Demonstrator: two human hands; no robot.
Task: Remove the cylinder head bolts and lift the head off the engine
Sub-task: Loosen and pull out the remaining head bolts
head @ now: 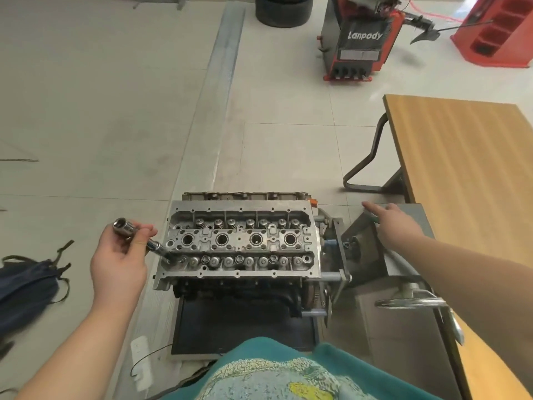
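One view only, head camera, looking down. Cylinder head (242, 243) sits at frame centre atop the engine (239, 293), which is carried on a stand (372, 255) at its 3 o'clock side. Left hand (121, 261), at 9 o'clock of the head, pinches a socket extension (144, 241) between thumb and curled fingers; the tool's lower tip meets the head's near-left corner, apparently on a head bolt (180, 259), though the seat is too small to confirm. Right hand (395, 223) holds nothing, fingers extended, resting on the stand's top at 3 o'clock. Wooden table (467, 168) lies at 2 o'clock. For good practice, judged from this pose: bring the extension square to the bolt axis before turning, since a slanted drive risks rounding the bolt.
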